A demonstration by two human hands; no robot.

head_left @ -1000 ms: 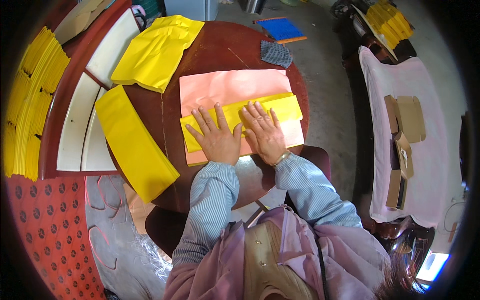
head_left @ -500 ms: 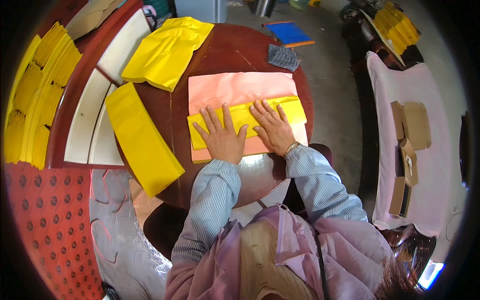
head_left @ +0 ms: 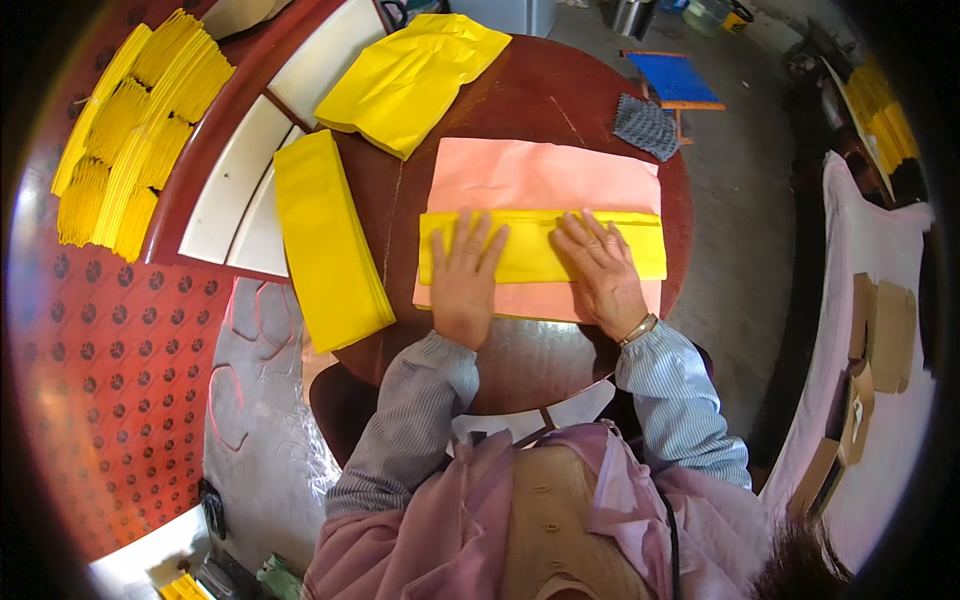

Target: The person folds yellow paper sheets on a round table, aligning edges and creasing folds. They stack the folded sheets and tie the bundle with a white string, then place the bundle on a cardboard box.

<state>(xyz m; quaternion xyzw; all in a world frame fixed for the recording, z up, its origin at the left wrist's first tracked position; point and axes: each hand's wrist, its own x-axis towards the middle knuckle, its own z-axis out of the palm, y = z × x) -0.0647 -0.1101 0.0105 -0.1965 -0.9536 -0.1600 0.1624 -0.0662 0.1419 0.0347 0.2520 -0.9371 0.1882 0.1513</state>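
Note:
A folded yellow paper strip lies across a larger pink paper sheet on the round red-brown table. My left hand rests on the strip's left part, palm down and fingers spread. On the strip's right part my right hand lies flat, fingers extended, a bracelet at its wrist. Both hands press on the paper and grip nothing. Left of them sits a long folded stack of yellow paper. A wider, creased yellow paper piece is farther back.
A grey knitted cloth lies at the table's right edge, with a blue panel beyond it. Bundled yellow paper stands at the far left. Opened cardboard boxes rest on a pink-covered surface at right.
The view has turned, so the table sits farther right in it. My hands have moved apart along the yellow strip, which now lies straighter across the pink sheet.

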